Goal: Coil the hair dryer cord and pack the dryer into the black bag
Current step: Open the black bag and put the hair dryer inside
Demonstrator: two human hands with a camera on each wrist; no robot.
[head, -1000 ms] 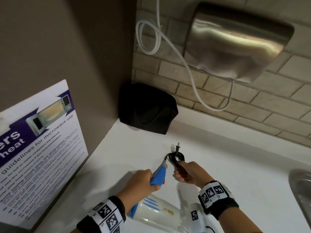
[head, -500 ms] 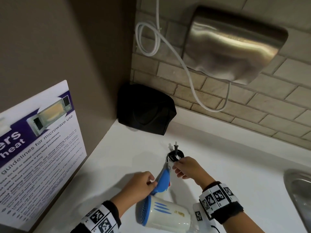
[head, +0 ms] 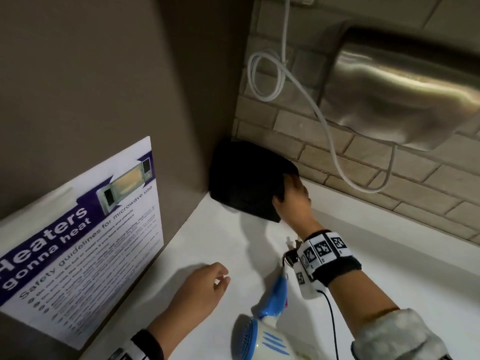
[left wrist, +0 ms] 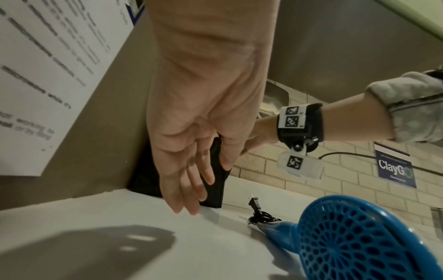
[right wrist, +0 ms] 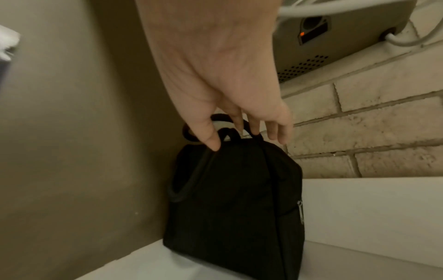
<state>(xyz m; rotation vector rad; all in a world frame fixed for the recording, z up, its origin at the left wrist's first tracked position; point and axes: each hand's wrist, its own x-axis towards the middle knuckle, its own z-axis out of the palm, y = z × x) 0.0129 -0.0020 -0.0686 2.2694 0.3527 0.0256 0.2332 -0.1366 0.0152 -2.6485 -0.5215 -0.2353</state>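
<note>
Head view: right hand (head: pixel 292 201) reaching to the soft black fabric bag (head: pixel 246 183) standing in the corner of the white worktop (head: pixel 213 245), fingers at its top edge. Left hand (head: pixel 200 289) hovering loosely curled, holding nothing. White-and-blue plastic hair dryer (head: pixel 267 331) lying on the worktop near both wrists, coiled black cord (head: pixel 289 257) with plug beside its handle.

Left wrist view: fingers (left wrist: pixel 191 181) relaxed, nearly straight, above the worktop; blue grille of the dryer close by.

Right wrist view: thumb and fingers (right wrist: pixel 210 140) pinching the bag's top by its handle loop.
</note>
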